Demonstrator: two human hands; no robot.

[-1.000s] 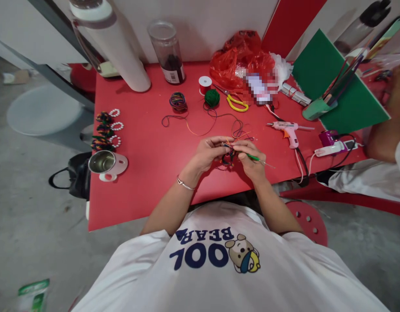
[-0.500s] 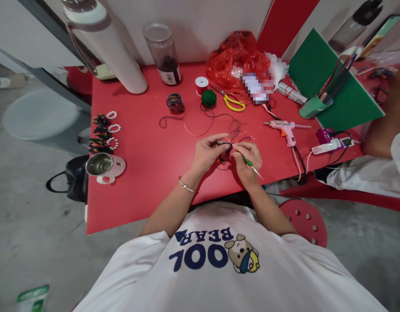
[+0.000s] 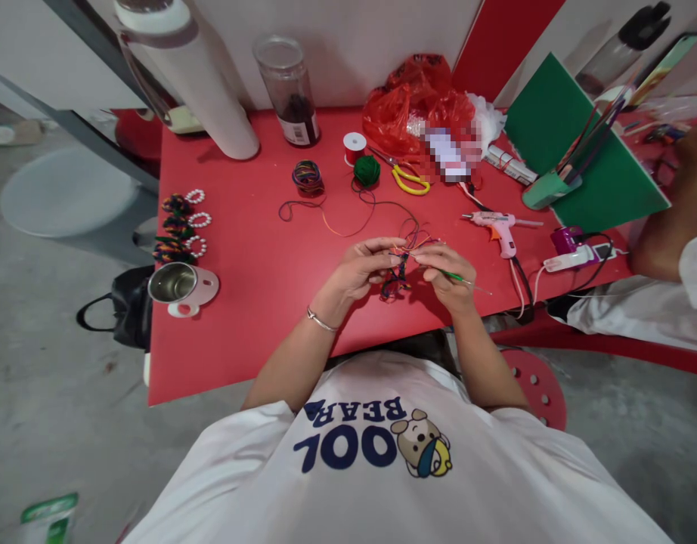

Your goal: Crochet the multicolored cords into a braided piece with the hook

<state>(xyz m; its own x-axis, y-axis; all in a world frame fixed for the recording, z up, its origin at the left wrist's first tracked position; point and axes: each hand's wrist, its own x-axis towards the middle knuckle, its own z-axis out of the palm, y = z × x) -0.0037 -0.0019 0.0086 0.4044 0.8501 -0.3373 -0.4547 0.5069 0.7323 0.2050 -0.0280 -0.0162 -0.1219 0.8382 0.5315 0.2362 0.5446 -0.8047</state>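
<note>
My left hand [image 3: 363, 270] pinches a small dark, multicoloured crocheted piece [image 3: 394, 285] that hangs below its fingertips over the red table. Closed around a green-handled crochet hook [image 3: 455, 277], my right hand [image 3: 453, 281] has its fingertips close to the top of that piece. The hook's thin metal shaft points to the right, away from the work. Loose strands of variegated yarn [image 3: 417, 239] lie just beyond the fingers and trail to a multicoloured yarn ball [image 3: 308, 179]. A green yarn ball [image 3: 367, 171] sits beside it.
Yellow-handled scissors [image 3: 410, 181] and a pink glue gun [image 3: 499, 229] lie beyond my right hand. On the left stand a mug [image 3: 204, 287], several beaded yarn pieces [image 3: 175, 227] and a tall white flask [image 3: 212, 91]. Another person's arm [image 3: 669, 219] rests at the right.
My right hand has moved right, slightly apart from the left, and the hook has swung to lie flatter. More of the crocheted piece shows between my hands.
</note>
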